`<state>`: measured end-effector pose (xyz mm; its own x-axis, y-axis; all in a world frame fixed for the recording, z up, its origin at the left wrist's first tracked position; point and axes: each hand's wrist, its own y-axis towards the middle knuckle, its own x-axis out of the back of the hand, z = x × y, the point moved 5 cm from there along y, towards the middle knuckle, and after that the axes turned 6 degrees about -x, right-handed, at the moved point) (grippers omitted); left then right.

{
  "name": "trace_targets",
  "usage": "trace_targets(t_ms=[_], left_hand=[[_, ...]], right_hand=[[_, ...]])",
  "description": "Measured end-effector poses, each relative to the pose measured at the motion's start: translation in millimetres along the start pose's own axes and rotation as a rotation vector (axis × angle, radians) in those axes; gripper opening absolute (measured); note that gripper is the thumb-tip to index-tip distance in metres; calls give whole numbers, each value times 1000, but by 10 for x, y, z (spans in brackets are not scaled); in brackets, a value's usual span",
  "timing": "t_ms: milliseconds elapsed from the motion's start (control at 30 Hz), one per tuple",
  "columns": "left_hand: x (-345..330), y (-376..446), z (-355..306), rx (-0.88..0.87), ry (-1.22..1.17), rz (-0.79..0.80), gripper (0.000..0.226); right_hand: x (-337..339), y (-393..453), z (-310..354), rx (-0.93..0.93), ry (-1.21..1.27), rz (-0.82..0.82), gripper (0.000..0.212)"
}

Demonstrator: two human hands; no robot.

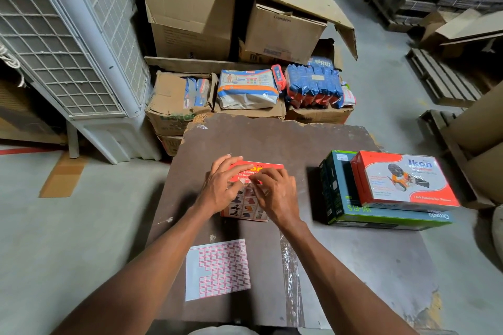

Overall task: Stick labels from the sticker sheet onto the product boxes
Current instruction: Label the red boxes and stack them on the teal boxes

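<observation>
Labelling step in hand: left hand (221, 185) lying flat, fingers spread, on the red product box (251, 190) at mid-worktop (353, 266); right hand (275, 193) fingertips pressed together on the box face beside it, seemingly pinching or pressing down a label too small to make out. Next, probably, a firm rub down, then back to the sticker sheet (217, 269), lying just nearer than the box, close to the worktop's near edge. Open room left of the box; stacked boxes (386, 190) to its right, well apart.
</observation>
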<state>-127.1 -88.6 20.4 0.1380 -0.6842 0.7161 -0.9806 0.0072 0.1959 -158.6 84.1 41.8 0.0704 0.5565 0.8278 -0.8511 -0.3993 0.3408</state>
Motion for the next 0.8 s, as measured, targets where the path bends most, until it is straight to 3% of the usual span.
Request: trace_targets(t_ms=[233,400,600,700,800], left_hand=[[3,-12,-14,-16,12,-17,42],[-9,-10,-7,-26,14,-27,43],[-18,-17,62,-32,51,40,60],[-8,-12,56,-23,56,29,64],[-14,-19,39,-4,31,8,70]], right_hand=[[44,31,-68,2,126,-2,16],[13,59,-45,2,63,0,12],[33,30,-82,-28,68,10,9],[53,54,3,19,-1,30,27],[-62,49,39,30,-141,163,71]])
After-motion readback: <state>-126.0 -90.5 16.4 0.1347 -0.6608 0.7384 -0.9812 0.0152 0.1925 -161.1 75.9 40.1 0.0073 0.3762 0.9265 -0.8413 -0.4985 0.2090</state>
